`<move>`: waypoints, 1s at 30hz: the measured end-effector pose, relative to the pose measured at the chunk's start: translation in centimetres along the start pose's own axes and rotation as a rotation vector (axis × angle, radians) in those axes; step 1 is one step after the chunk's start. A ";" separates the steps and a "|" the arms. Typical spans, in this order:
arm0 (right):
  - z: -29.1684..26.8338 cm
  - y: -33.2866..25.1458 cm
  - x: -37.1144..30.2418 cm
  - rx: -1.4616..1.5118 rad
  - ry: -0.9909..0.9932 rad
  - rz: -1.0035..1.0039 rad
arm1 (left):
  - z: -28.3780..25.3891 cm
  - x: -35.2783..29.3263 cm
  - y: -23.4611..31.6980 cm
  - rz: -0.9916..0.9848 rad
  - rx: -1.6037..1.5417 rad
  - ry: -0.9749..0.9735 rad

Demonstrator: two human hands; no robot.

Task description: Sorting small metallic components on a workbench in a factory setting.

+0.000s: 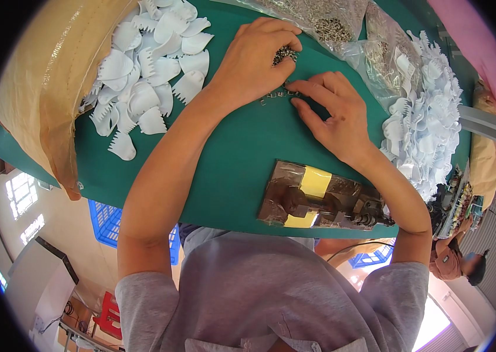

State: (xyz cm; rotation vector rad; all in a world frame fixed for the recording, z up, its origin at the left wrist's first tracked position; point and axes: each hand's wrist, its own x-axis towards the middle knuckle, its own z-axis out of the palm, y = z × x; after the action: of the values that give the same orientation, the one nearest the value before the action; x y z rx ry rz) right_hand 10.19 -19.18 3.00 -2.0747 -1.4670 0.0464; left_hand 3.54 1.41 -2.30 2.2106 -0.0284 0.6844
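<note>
The person leans over a green tabletop, both bare hands working close together near its far side. The left hand is curled into a loose fist, its grip closed around a small bunch of dark metal clips that pokes out between the thumb and the fingers. The right hand lies just beside it, palm down, index finger and thumb slightly apart and pressing down at a short row of the same small metal clips lying on the green surface; its grip holds nothing that I can make out, only touching them with the fingertips. To the left, a heap of white comb-toothed plastic pieces spills out of a tan sack. To the right lies a second pile of white pieces, and beyond the hands sit clear plastic bags of metal parts. Near the front edge of the tabletop, under the right forearm, rests a small dark metal press tool wrapped with shiny film and yellow tape. A blue crate stands on the floor below.
</note>
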 end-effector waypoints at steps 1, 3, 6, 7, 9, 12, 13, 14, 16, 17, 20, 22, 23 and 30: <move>-0.1 0.1 0.0 -0.018 -0.004 -0.026 | 0.0 0.0 0.0 -0.001 0.000 0.001; -0.4 0.4 -0.2 -0.021 0.001 -0.011 | 0.1 -0.1 0.1 0.009 0.020 0.008; -0.6 0.6 -0.4 -0.011 0.004 0.023 | 0.1 0.0 0.1 0.008 0.015 0.006; -0.6 0.5 -0.5 0.001 0.003 0.042 | 0.1 0.0 0.1 0.008 0.015 0.006; -0.6 0.2 -0.1 0.019 -0.009 0.029 | 0.0 0.0 0.1 0.009 0.016 0.002; -0.6 0.2 -0.1 0.026 -0.034 0.001 | 0.1 0.0 0.0 0.010 0.017 0.000; -0.5 0.3 -0.1 0.015 -0.047 -0.016 | 0.0 0.0 0.0 0.011 0.016 -0.001; -0.6 0.3 -0.2 0.015 -0.046 -0.015 | 0.0 0.0 0.0 0.003 0.010 -0.007; -0.8 0.4 -0.3 -0.001 -0.033 -0.001 | 0.0 0.0 0.1 -0.005 0.005 -0.012; -0.9 0.5 -0.4 0.000 -0.033 -0.001 | 0.0 0.0 0.2 -0.005 0.015 -0.010; -0.9 0.6 -0.5 0.025 -0.038 0.024 | 0.0 0.0 0.1 -0.002 0.026 -0.006; -0.7 0.3 -0.3 0.029 0.009 0.008 | 0.0 0.0 0.1 0.000 0.026 -0.005; -0.7 0.4 -0.3 0.029 0.009 0.008 | 0.0 0.0 0.1 -0.001 0.018 -0.008; -0.8 0.7 -0.6 0.011 -0.029 -0.080 | 0.0 0.0 0.1 0.009 0.027 0.001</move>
State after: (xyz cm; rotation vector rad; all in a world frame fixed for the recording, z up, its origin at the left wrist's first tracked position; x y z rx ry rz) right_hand 10.81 -20.19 3.17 -2.0125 -1.5626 0.0530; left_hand 3.59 1.35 -2.26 2.2375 -0.0288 0.6953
